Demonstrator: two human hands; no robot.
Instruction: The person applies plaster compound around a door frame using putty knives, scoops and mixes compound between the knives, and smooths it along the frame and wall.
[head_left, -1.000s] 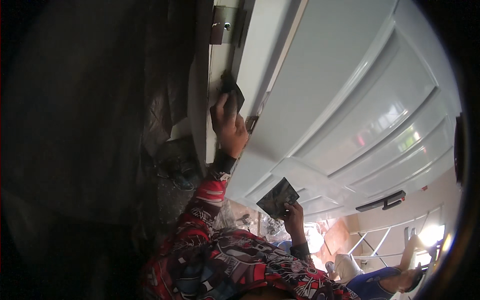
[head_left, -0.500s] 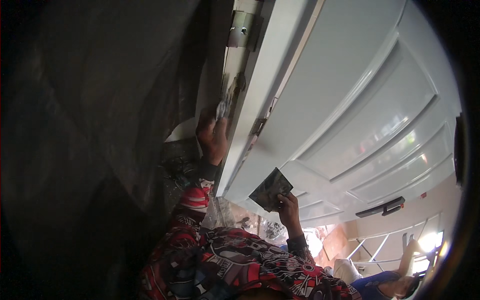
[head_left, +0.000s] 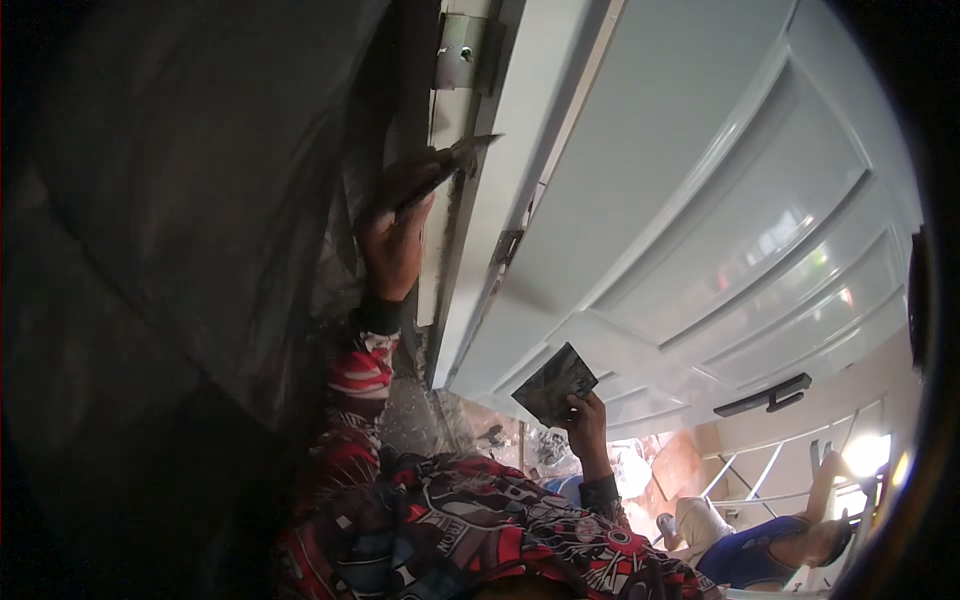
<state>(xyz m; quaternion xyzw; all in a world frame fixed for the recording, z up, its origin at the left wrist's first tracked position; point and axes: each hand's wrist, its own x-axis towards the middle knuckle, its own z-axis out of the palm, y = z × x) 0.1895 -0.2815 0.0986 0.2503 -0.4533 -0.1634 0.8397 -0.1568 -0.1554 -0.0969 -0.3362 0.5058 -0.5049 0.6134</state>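
At the far left, a dark sheet (head_left: 200, 220) spread beside the work. Next to it, the left hand (head_left: 395, 250) was raised, its fingers wrapped around a dark scraper (head_left: 455, 160) whose tip slanted across the edge of the white door frame (head_left: 520, 110); from where I stood, I could not tell whether the two touched. Above the scraper, a metal bracket (head_left: 462, 55) sat at the same edge. Rightward, in front of the glossy white door (head_left: 690, 150), the right hand (head_left: 585, 425) gripped a dark square board (head_left: 550, 385) by its lower corner, well apart from the scraper. Farther right were a dark door handle (head_left: 765, 395) and, below it, a co-worker (head_left: 755, 555) in blue. The step in hand appeared to be dressing the frame's edge, the board serving as a palette. The next move seemed to call for a steady, flat blade and a level board.
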